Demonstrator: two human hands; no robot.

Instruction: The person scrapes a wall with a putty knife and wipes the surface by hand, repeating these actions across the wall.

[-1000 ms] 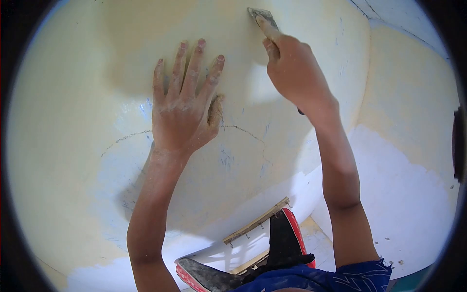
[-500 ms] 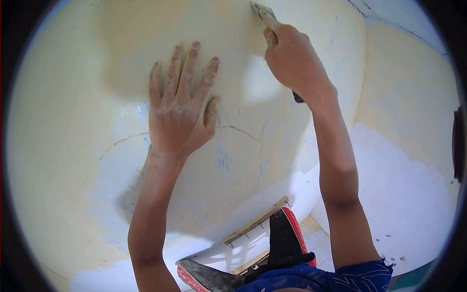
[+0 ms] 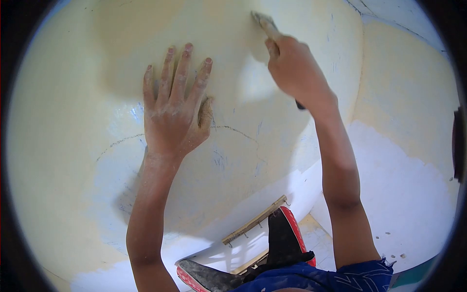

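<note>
My left hand [image 3: 175, 112] lies flat on the pale yellow wall [image 3: 219, 194], palm down, with its dusty fingers spread. Wrapped round the handle of a scraper [image 3: 266, 24] is my right hand [image 3: 296, 68], higher up and to the right. The scraper's blade points up and left at the wall, and the dark end of its handle shows below my fist. Between and below the hands, a dark curved line and blue scuff marks run across the wall.
Below, a rail with small hooks [image 3: 255, 220] is on the white lower wall. Dark trouser legs with red stripes [image 3: 282, 233] and blue clothing [image 3: 301, 280] show at the bottom. A dark object [image 3: 458, 146] stands at the right edge, and a second wall [image 3: 408, 97] adjoins.
My right hand and the scraper have moved slightly down the wall. My left hand appears a little further left in the view, still flat on the wall.
</note>
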